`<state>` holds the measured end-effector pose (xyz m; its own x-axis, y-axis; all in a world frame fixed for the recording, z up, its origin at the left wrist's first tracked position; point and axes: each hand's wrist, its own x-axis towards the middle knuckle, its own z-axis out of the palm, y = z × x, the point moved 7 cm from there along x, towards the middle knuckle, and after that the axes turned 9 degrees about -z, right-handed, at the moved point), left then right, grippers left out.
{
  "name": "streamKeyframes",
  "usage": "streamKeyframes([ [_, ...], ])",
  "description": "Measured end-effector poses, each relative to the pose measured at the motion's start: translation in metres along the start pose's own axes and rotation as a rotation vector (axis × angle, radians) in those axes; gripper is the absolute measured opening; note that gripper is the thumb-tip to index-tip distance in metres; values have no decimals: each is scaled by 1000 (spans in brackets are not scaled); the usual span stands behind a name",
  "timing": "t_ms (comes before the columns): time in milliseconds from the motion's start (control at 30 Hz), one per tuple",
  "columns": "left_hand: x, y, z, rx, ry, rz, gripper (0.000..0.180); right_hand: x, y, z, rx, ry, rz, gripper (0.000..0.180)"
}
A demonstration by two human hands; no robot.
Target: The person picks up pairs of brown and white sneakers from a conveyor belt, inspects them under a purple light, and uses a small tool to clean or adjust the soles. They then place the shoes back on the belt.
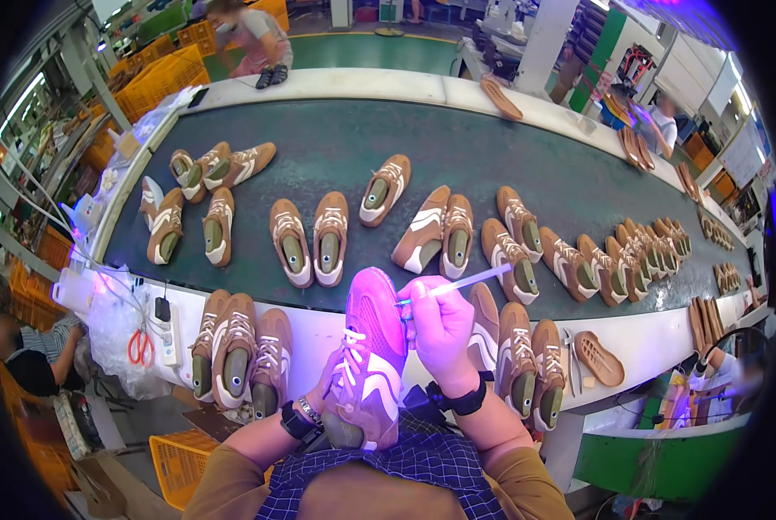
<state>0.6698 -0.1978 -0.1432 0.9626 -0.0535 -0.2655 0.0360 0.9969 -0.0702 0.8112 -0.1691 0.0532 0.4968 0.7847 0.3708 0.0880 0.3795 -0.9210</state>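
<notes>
A long dark green conveyor belt (pixel 422 147) curves across a busy factory hall, edged by a pale work ledge (pixel 318 334). Orange crates (pixel 158 78) are stacked at the far left beside a green floor (pixel 362 52), and a white pillar (pixel 539 39) rises behind. Purple light glows along the right edge.

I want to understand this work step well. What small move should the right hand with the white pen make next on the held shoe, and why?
Probably bring the pen tip down onto the shoe at its toe side. The right hand holds the pen with its tip right beside the shoe's upper edge, and the left hand grips the shoe from below, sole side tilted up under purple light. Whether the tip already touches cannot be told.
</notes>
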Motion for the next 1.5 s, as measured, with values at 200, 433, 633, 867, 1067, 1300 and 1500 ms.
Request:
streamKeyframes([
  [200,-4,1,11,-37,-12,40,42,-12,5,-35,245,115,91,20],
  [433,-11,-3,45,12,-171,37,89,-49,76,-207,-328,250,302,24],
  [633,-17,6,48,82,44,174,88,-81,127,-253,-1037,106,288,37],
  [867,-21,-3,40,-7,11,213,84,-103,123,-199,-1121,-56,237,45],
  [1067,-37,4,35,98,47,372,75,-117,115,-172,-859,-410,568,67],
  [1300,-41,5,56,123,36,412,62,-136,144,-170,-525,-612,801,65],
  [1500,-47,28,35,104,138,625,52,-146,144,-153,398,30,948,43],
])
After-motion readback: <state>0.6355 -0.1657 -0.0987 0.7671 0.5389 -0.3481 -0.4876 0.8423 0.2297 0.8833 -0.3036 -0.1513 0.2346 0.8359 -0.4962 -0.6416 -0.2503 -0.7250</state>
